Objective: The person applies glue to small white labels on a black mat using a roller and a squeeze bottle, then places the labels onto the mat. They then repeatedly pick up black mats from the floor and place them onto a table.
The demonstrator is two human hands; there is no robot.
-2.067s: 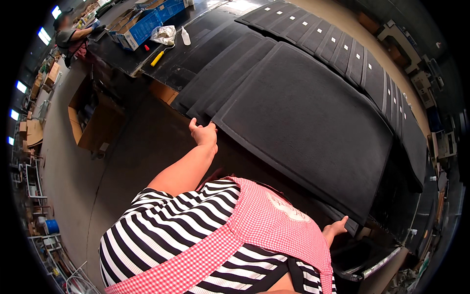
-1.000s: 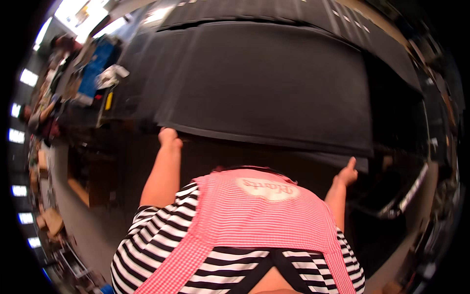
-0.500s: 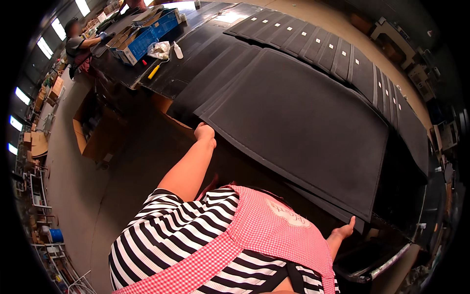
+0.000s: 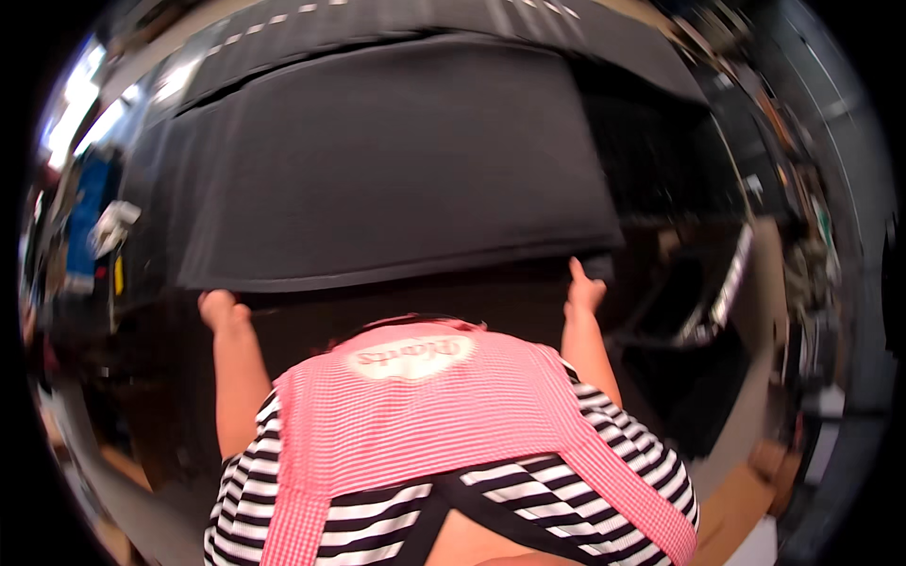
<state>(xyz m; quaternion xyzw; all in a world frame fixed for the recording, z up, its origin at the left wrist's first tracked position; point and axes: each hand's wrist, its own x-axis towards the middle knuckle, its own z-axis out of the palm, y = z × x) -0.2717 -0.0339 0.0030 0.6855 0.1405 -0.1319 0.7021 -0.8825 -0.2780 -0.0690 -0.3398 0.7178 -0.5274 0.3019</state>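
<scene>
A wide black sheet with a stitched-looking border lies across the dark table, its near edge toward me. My left hand is closed at the near left corner, the fingers partly hidden by the edge. At the near right corner, my right hand grips the sheet's edge with the thumb pointing forward; its other fingers are mostly hidden. Other dark layers show under the sheet at its left side and near right corner. The picture is smeared by motion.
Black panels with small white labels lie along the far side. Left on the table are a blue box, a clear plastic bag and a yellow-handled tool. A black bin-like thing with a pale rim strip stands at right.
My view has swung to the right, so the sheet now lies squarely in front of me. Both hands remain at its near corners. The co-worker at the far left is no longer clearly visible.
</scene>
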